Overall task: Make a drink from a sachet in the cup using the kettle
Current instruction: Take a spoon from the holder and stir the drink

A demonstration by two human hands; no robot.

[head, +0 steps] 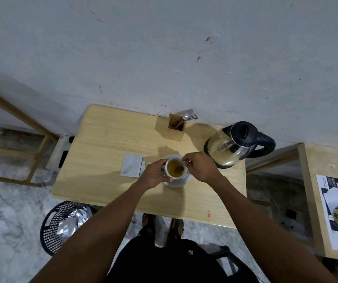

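A white cup (176, 176) stands on a white saucer (179, 183) in the middle of the wooden table (102, 152). It holds yellow-green liquid. My left hand (154, 173) grips the cup's left side. My right hand (199, 165) pinches a spoon (180, 168) whose bowl is dipped in the liquid. A silver sachet (131, 167) lies flat on the table just left of the cup. The glass and steel kettle (233, 146) with a black lid and handle stands at the table's right rear.
A wooden cutlery holder (175, 128) with a spoon and fork stands at the back by the wall. A black basket (61, 225) with silver wrappers is on the floor, lower left. Another wooden table (315, 180) with a printed sheet stands to the right.
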